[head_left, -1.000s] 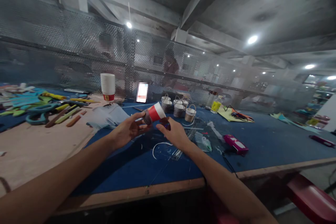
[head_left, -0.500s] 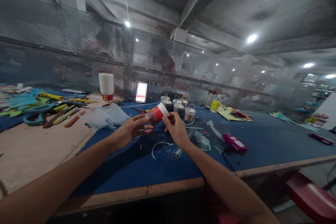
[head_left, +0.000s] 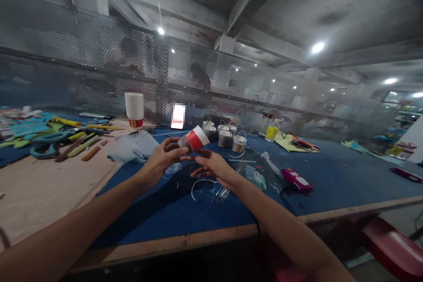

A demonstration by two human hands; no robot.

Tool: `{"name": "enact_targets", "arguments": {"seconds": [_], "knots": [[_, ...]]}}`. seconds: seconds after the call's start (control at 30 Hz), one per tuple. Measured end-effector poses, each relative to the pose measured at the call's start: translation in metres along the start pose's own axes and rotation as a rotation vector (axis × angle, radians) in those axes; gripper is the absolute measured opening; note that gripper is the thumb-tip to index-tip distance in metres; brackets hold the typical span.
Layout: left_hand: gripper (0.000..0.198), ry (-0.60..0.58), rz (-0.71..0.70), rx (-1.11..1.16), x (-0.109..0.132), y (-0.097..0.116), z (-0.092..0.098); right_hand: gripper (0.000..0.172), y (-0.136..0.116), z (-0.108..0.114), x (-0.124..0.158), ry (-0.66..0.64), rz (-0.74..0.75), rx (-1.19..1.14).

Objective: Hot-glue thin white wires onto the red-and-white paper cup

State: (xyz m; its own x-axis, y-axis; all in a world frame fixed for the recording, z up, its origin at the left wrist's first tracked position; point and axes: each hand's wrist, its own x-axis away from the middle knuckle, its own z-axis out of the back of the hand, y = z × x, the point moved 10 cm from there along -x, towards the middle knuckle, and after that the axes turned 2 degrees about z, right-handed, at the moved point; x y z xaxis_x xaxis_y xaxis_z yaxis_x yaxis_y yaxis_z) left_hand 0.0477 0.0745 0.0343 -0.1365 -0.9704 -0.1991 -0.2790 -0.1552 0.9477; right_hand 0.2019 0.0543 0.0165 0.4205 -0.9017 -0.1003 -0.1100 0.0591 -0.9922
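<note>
Between my left fingers [head_left: 178,153]: red-and-white paper cup [head_left: 197,138], gripped near its base, tilted, rim away. My right fingers [head_left: 205,161] loosely spread just below it, mini buckets [head_left: 225,136] beyond them.

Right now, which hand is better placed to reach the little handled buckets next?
Probably the right hand: it looks open and is nearer the little handled buckets. The left hand holds the red-and-white cup.
</note>
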Motion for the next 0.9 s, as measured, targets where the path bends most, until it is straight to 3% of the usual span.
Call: {"name": "enact_targets", "arguments": {"seconds": [0.13, 0.33, 0.5, 0.67, 0.8, 0.9], "knots": [[0.055, 0.054, -0.026, -0.06, 0.002, 0.006, 0.003, 0.049, 0.002, -0.006, 0.004, -0.061, -0.034, 0.075], [0.06, 0.097, -0.038, -0.238, 0.007, 0.016, 0.001, 0.024, -0.03, 0.008, 0.011, 0.086, 0.162, 0.526], [0.055, -0.003, 0.002, -0.321, 0.009, 0.014, -0.009, 0.011, -0.083, 0.007, 0.025, 0.267, 0.437, 0.947], [0.045, -0.128, 0.074, -0.354, 0.01, -0.001, -0.019, 0.01, -0.108, 0.006, 0.009, 0.304, 0.552, 1.067], [0.038, -0.168, 0.151, -0.245, 0.008, -0.012, -0.018, 0.019, -0.116, 0.035, -0.001, 0.456, 0.546, 1.136], [0.035, -0.224, 0.207, -0.09, 0.009, -0.015, -0.021, 0.022, -0.111, 0.071, 0.003, 0.578, 0.355, 1.276]]}}
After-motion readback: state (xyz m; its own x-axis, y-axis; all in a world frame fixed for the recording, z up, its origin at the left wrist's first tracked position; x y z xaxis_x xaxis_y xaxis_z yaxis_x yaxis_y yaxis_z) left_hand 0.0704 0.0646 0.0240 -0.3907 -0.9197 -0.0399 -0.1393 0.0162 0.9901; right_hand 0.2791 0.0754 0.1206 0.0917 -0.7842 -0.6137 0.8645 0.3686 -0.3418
